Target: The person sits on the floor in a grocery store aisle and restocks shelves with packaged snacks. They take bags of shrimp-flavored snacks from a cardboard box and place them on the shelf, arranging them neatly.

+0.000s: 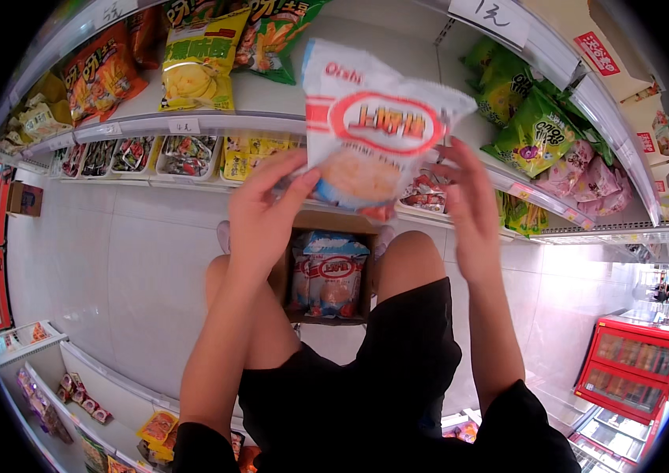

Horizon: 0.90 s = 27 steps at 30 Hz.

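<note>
A white, red-ringed Oishi bag of shrimp flakes (378, 136) is held up, slightly blurred, in front of the shelves. My left hand (269, 207) grips its lower left side, thumb on the front and fingers partly hidden behind. Beside the bag's right edge is my right hand (470, 207), its fingers apart; whether the fingertips touch the bag is unclear. Below, between my knees, an open cardboard box (325, 322) on the floor contains similar shrimp flake bags (337, 278).
The upper shelf (334, 41) carries a yellow chip bag (198, 68), orange bags (101, 77) and green bags (538, 130). Small packets fill white trays (186, 156) underneath. Another snack shelf (115, 384) stands behind me at left. Red-framed cases (630, 366) are at right.
</note>
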### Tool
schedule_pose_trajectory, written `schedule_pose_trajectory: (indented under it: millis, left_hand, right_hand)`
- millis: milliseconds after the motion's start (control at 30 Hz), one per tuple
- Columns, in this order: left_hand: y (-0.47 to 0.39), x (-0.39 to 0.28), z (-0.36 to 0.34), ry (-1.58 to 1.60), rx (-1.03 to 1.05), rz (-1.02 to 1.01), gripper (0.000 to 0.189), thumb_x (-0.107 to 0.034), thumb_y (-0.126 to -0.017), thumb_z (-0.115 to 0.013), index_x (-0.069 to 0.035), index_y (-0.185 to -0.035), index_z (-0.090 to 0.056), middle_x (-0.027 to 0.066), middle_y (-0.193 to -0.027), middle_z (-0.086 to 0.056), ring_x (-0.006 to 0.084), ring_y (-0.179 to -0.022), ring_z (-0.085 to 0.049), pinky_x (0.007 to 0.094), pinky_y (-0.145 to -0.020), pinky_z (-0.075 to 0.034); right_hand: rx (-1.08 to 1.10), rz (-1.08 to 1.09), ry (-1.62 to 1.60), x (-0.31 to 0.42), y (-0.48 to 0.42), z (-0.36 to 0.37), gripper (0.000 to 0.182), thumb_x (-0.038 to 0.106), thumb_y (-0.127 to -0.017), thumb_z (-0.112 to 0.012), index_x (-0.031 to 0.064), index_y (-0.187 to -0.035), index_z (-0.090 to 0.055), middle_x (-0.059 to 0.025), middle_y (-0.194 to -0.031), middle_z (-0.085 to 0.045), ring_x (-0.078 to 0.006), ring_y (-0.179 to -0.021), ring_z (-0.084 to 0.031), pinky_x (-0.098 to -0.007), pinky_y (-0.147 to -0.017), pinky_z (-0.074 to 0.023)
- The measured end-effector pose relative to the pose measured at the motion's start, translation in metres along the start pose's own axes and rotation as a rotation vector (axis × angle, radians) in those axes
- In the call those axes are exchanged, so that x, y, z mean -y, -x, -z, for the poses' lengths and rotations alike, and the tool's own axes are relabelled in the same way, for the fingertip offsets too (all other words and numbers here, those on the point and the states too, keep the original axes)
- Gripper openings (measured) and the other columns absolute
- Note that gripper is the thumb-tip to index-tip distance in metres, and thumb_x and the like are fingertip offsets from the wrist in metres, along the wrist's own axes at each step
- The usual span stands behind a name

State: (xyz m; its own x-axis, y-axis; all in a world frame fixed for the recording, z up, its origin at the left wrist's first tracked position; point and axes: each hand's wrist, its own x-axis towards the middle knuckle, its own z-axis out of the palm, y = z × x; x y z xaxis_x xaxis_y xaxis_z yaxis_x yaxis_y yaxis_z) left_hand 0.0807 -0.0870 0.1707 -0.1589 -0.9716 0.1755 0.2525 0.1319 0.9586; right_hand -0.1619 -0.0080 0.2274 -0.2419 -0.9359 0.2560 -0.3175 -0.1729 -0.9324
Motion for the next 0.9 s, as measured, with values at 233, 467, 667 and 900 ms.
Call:
schedule_pose_trajectory:
  millis: [233,467,667,900]
  left_hand:
    - [-0.059,0.023,-0.039,-0.175,-0.034,-0.126,0.030,-0.009,-0.096,-0.067,-0.002,-0.125,-0.066,0.0115,-0.129,-0.064,0.0195,-0.102,-0.065,0.0324,-0.090,-0.053]
    - [-0.156,0.077,-0.053,-0.761,0.001,-0.356,0.051,-0.020,-0.087,-0.074,-0.005,-0.134,-0.061,0.0142,-0.131,-0.057,0.0280,-0.114,-0.063,0.0386,-0.097,-0.050]
    - [-0.210,0.107,-0.072,-0.744,0.082,-0.337,0.065,-0.022,-0.086,-0.071,-0.005,-0.145,-0.049,0.0162,-0.133,-0.057,0.0294,-0.116,-0.063,0.0388,-0.098,-0.051]
    - [-0.257,0.119,-0.083,-0.655,0.180,-0.220,0.075,-0.018,-0.087,-0.070,-0.009,-0.153,-0.037,0.0210,-0.142,-0.054,0.0284,-0.129,-0.056,0.0369,-0.105,-0.044]
  right_hand:
    - [-0.005,0.025,-0.011,-0.053,-0.060,-0.039,0.074,0.015,-0.088,-0.079,0.0026,-0.148,-0.037,-0.0124,-0.121,-0.065,-0.0186,-0.104,-0.065,-0.0347,-0.092,-0.0518]
    - [-0.186,0.328,0.628,-0.117,-0.163,-0.027,0.061,0.025,-0.082,-0.080,0.0045,-0.131,-0.050,-0.0140,-0.102,-0.069,-0.0311,-0.092,-0.065,-0.0448,-0.081,-0.0520]
    - [-0.214,0.123,0.538,-0.133,-0.214,-0.028,0.048,0.029,-0.081,-0.078,0.0042,-0.117,-0.057,-0.0112,-0.093,-0.066,-0.0352,-0.098,-0.061,-0.0475,-0.087,-0.0491]
    - [-0.192,0.163,0.521,-0.171,-0.276,-0.025,0.064,0.032,-0.080,-0.077,0.0037,-0.132,-0.052,-0.0181,-0.112,-0.068,-0.0341,-0.107,-0.064,-0.0447,-0.094,-0.0498]
